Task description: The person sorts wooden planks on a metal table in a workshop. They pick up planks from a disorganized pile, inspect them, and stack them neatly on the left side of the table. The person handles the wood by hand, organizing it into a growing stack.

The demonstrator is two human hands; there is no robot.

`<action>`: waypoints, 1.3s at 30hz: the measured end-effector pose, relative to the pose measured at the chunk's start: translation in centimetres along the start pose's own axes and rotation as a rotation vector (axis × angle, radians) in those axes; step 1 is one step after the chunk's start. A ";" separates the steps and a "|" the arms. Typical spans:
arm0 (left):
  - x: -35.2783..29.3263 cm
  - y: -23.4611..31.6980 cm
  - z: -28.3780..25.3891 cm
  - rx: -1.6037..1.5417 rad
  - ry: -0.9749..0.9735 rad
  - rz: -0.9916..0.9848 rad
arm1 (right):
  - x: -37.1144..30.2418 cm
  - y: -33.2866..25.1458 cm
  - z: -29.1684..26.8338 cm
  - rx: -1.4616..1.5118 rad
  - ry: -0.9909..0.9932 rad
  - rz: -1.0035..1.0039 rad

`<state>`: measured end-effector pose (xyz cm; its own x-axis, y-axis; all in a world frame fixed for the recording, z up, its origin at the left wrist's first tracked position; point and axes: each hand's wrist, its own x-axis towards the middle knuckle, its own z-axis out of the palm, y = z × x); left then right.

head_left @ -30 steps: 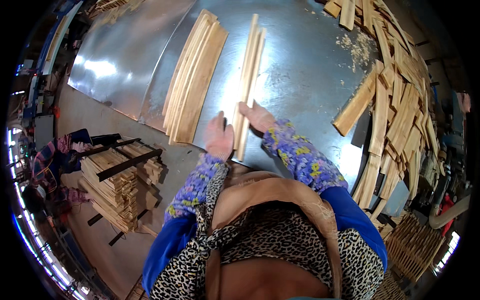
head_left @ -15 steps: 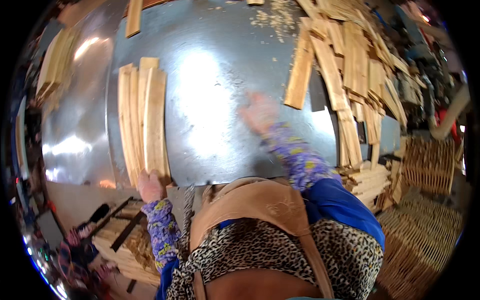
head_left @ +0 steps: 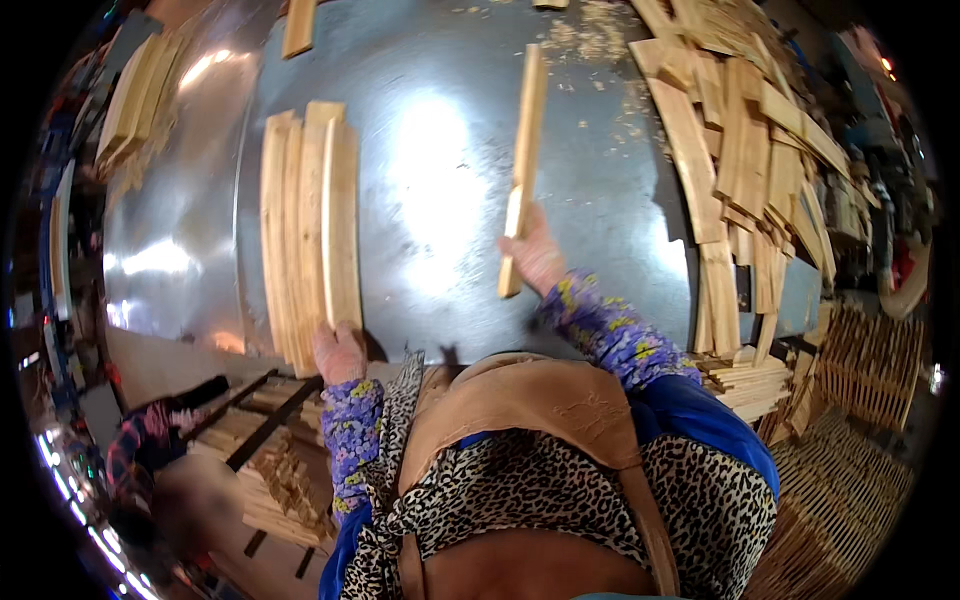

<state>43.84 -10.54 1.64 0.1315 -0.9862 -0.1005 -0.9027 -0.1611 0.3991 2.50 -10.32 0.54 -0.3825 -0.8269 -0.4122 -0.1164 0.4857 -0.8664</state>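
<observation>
A wooden slat (head_left: 527, 130) is in my right hand (head_left: 538, 252), closed around it near its lower end. The slat is lifted off the metal tabletop (head_left: 440, 270), narrow edge toward me, its far end pointing away. On the left, several pale wooden slats (head_left: 305, 220) lie side by side, running away from me. My left hand (head_left: 341, 352) grips their near ends at the table's front edge; some of its fingers are hidden against the wood.
A heap of loose slats (head_left: 742, 150) covers the table's right side, with shavings (head_left: 590, 40) at the far edge. Another slat bundle (head_left: 140, 95) stands far left. Stacked wood (head_left: 275, 480) is below left, near another person (head_left: 155, 425). Bundled strips (head_left: 865, 365) stand at right.
My right hand was empty and blurred over the table; it now holds a slat taken from the right-hand heap. My left hand stays at the near ends of the left slats.
</observation>
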 end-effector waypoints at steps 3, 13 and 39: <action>-0.3 0.1 -0.9 0.006 -0.023 -0.142 | -4.6 -4.2 9.7 -0.011 -0.344 -0.008; -0.1 2.3 -4.2 0.193 0.084 0.288 | -3.9 -5.8 17.3 -0.439 -0.797 -0.039; -9.0 43.4 21.2 -1.073 -1.247 -0.206 | -11.7 8.7 -28.1 -0.812 0.013 -0.218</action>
<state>-5.24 -7.83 0.56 -0.6602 -0.3965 -0.6379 -0.1680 -0.7498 0.6400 -19.76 11.53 5.76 -0.2851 -0.9248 -0.2518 -0.8105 0.3729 -0.4518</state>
